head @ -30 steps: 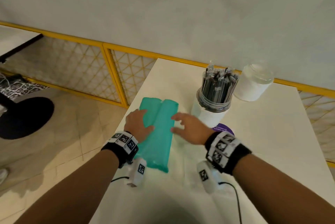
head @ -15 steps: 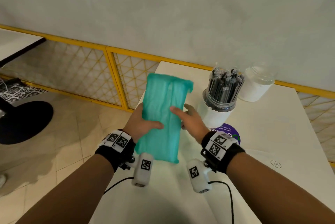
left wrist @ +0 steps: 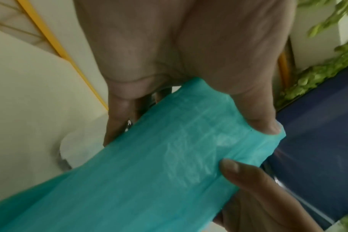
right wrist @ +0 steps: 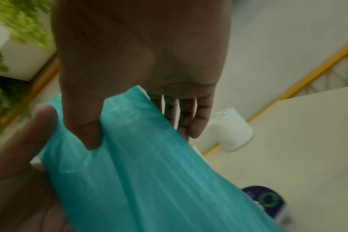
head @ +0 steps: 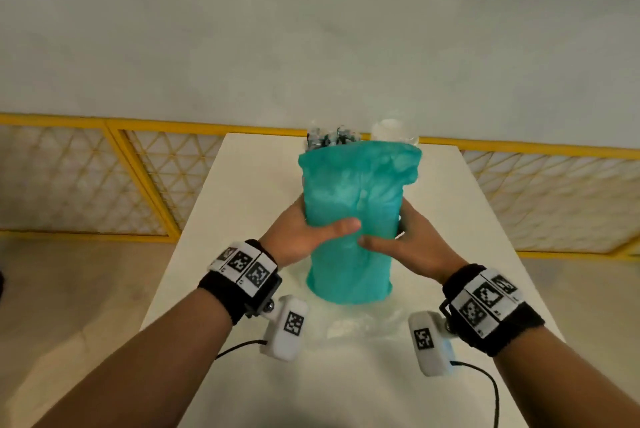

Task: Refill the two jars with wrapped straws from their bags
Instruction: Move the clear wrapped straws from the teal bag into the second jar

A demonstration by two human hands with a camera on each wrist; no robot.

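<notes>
Both hands hold one teal plastic bag (head: 353,219) upright over the white table (head: 502,254). The left hand (head: 298,237) grips its left side, with the thumb lying across the front and the fingers curled behind; the right hand (head: 408,247) grips the right side in the same way, its thumb pressed into the film just below the left thumb. In the wrist views the thumbs sink into the soft plastic, and thin ridges show under it — this fits with straws packed inside, though no single straw can be made out. The top of the bag looks folded or bunched, and I cannot tell if it is open.

Behind the bag, mostly hidden, stands a jar of dark wrapped straws (head: 330,138); only the straw tips show above the teal edge. Just to its right is a white jar (head: 391,129), seen more clearly in the right wrist view (right wrist: 230,131), standing near the far edge of the table. Whether it holds anything cannot be seen from here.

My judgement: the task is about half done. The first jar looks already filled with dark straws, and the teal bag is probably for the white jar. What remains — open the bag, take the straws out and stand them in the white jar. A crumpled clear film (head: 363,323) lies on the table below the bag.
</notes>
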